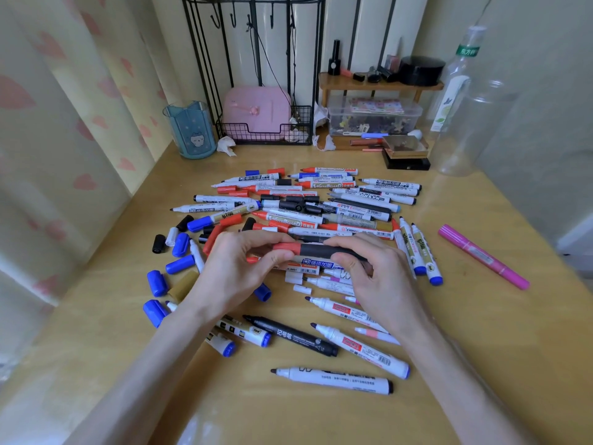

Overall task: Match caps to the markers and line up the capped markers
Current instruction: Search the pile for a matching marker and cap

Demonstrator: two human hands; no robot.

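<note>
While the left hand (244, 264) pinches a red plastic cap (285, 248) between thumb and fingertips, the right hand (378, 277) curls round the black-barrelled marker (321, 251) that the cap sits on, held level between both hands just above the heap of uncapped markers (305, 203). Beyond the knuckles a red-ended white marker (330, 185) reads "WHITEBOARD"; under the wrists a slim black marker (290, 335) reads "PERMANENT MARKER". Loose blue plastic caps (179, 264) lie left of the left hand, and a capped pink marker (483, 255) lies alone, well to the right of the right hand, on the yellow wooden table (128, 332). Far beyond the hands stand a blue translucent cup (191, 130) printed with a cat face, a black wire basket (263, 134) holding a pink case (256, 107), a clear lidded plastic box (373, 118) filled with small dark bits, and a clear plastic bottle (462, 91) with a green label, its writing too small to read.
</note>
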